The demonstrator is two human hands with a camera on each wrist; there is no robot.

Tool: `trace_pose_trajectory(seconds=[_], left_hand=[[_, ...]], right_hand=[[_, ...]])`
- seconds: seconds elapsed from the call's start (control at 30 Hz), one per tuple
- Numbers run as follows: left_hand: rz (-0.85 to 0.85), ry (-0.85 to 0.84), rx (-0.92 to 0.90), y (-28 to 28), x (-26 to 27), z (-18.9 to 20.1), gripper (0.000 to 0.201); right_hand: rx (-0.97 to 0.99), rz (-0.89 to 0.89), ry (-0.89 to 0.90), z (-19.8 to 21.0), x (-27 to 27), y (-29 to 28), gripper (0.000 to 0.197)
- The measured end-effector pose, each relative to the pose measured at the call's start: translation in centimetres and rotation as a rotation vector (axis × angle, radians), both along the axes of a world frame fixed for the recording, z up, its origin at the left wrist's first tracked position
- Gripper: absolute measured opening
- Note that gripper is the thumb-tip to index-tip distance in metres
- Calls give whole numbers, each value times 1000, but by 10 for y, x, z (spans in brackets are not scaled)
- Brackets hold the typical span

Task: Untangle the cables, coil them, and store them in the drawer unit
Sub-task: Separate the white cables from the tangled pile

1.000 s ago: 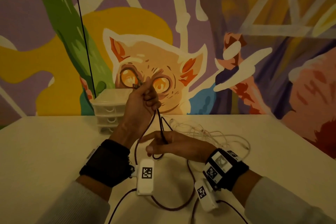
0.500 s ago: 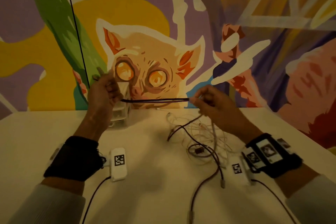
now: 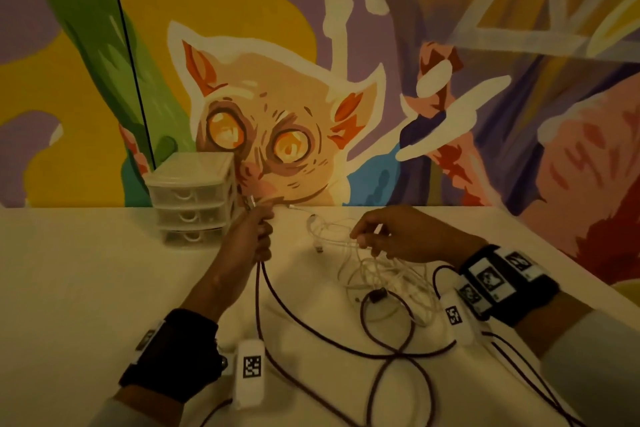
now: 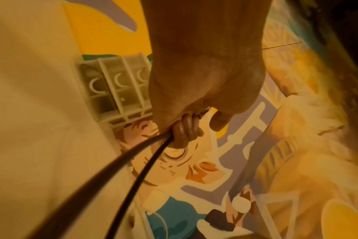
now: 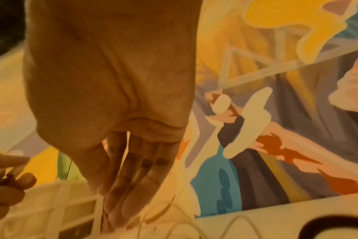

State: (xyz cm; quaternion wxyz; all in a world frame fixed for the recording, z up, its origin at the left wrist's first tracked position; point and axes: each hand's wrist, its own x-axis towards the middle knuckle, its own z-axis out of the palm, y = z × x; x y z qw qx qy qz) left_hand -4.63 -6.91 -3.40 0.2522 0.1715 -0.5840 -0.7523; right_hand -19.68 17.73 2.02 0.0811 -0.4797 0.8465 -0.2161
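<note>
My left hand (image 3: 255,233) grips a dark maroon cable (image 3: 311,329) in a fist beside the drawer unit (image 3: 192,199). Two strands hang from the fist and loop over the table toward me, and a metal plug end sticks out above the thumb. In the left wrist view, the curled fingers (image 4: 184,131) wrap both strands of the dark cable (image 4: 121,169). My right hand (image 3: 367,238) is lowered over a tangle of white cables (image 3: 375,276). Its fingers (image 5: 131,182) are nearly straight, with the tips at the white cables (image 5: 174,215). It holds nothing that I can see.
The clear three-drawer unit (image 4: 117,87) stands at the back left of the white table (image 3: 86,270), all drawers closed, against a painted wall. A dark plug (image 3: 377,296) lies in the white tangle. Thin black wires run from my wrist cameras along the table's near edge.
The right hand has let go of the dark cable it was stretching and dropped onto the white tangle. The left hand has moved right and down, still holding the cable.
</note>
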Motion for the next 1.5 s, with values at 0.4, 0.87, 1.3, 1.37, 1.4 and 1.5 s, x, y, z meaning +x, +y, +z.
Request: trace_pose_trajectory(seconds=[0.4, 0.87, 1.3, 1.37, 1.4, 1.5], left_hand=[[-72, 156, 57, 0, -3, -30, 27], [-74, 220, 347, -1, -5, -29, 10], [-91, 235, 138, 7, -5, -34, 39], [-120, 242, 112, 9, -6, -34, 35], [-129, 237, 105, 10, -6, -35, 34], [-132, 202, 120, 16, -8, -35, 36]], right_hand=[[350, 194, 662, -80, -54, -125, 28], [-1027, -194, -329, -12, -20, -72, 21], [-841, -240, -206, -37, 18, -39, 21], [-842, -228, -326, -37, 22, -42, 21], [-814, -215, -371, -40, 26, -46, 20], [-705, -160, -394, -55, 32, -60, 12]])
